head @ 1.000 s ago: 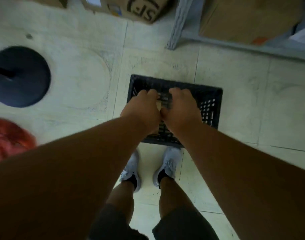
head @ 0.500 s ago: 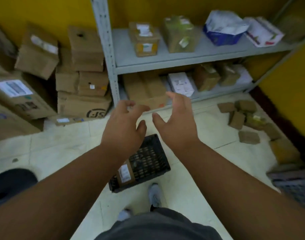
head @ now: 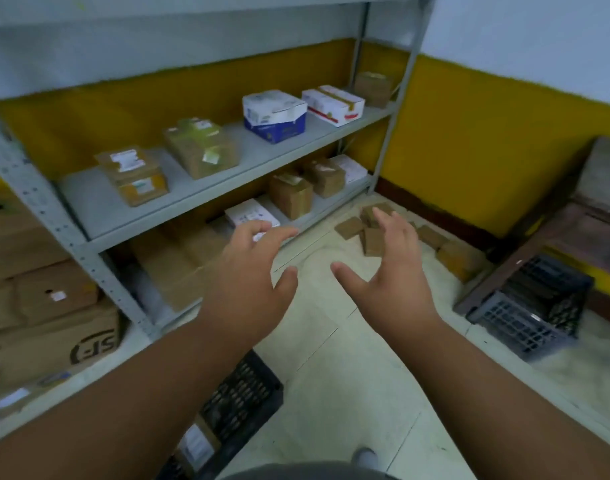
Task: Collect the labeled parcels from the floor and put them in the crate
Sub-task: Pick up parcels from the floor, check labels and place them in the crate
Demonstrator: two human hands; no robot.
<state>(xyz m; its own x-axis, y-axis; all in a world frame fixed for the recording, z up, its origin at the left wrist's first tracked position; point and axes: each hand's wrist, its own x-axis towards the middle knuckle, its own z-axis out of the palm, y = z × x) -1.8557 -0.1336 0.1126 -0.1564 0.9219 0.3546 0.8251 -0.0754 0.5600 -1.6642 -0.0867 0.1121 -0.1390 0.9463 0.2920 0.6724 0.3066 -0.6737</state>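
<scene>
Both hands, left (head: 251, 282) and right (head: 397, 271), were raised with fingers spread, grasping nothing. Below the left forearm sat the black crate (head: 241, 393), one labeled parcel (head: 196, 445) inside. Loose brown parcels (head: 373, 233) lay on the floor beyond the right hand, beside the shelf (head: 206, 192).

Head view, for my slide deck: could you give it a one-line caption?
Both empty hands, left and right, reach toward parcels on the floor; black crate below.

Dim even light, soft motion blur, wide-angle bending at edges.
</scene>
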